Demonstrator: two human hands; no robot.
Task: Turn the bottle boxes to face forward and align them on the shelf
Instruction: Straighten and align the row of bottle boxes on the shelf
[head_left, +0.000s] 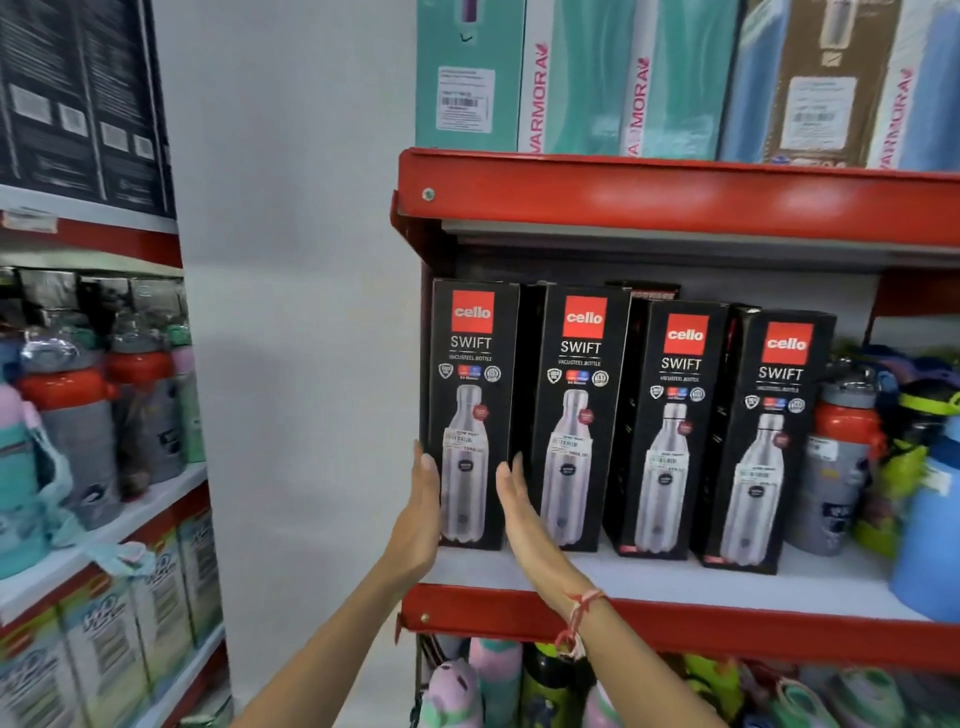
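Observation:
Several black bottle boxes with a red logo stand upright on the white shelf (675, 577), fronts facing me. The leftmost box (470, 364) sits at the shelf's left end. My left hand (422, 514) lies flat against its left side, fingers straight and pointing up. My right hand (519, 504) is flat too, its fingertips at the gap between the leftmost box and the second box (576, 395). Two more boxes, the third (675, 426) and the fourth (769, 441), stand further right, set a little further back and lower in view. Another box top shows behind them.
Red-capped grey bottles (841, 457) and a blue jug (930, 545) crowd the shelf's right end. Red shelf edges (675, 202) run above and below. Teal and brown cartons stand on the upper shelf, colourful bottles on the lower one. A second rack with bottles (88, 415) stands left.

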